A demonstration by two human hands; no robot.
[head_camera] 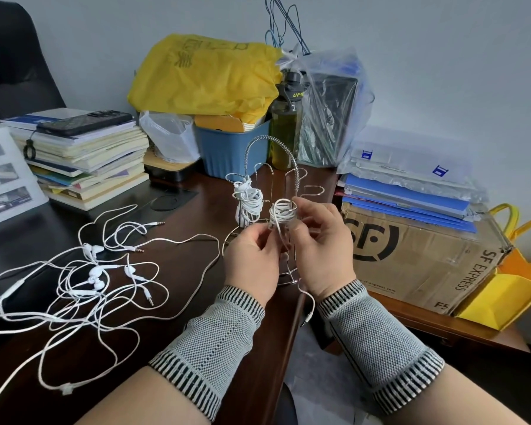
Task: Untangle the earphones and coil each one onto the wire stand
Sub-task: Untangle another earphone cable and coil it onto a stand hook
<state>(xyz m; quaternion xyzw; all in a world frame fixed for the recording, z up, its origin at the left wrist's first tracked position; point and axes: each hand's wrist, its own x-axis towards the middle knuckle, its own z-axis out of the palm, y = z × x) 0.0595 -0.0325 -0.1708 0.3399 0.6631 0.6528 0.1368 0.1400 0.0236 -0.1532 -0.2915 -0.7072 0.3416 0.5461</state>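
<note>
- Two hands meet at the stand (pixel 272 191): the left hand (pixel 252 259) pinches the cord, and the right hand (pixel 318 240) grips the coil (pixel 282 211).
- The tail hangs down toward the wrists.
- The tangle (pixel 83 280) lies left on the bench (pixel 181 271), nearer the left hand.

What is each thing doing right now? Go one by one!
Wire stand: upright, one coil hanging on it.
Hung coil: wound, on a hook.
Second coil: wound, held at the stand.
Left hand: pinching its cord.
Right hand: gripping the coil.
Loose earphones: tangled on the desk.
</note>
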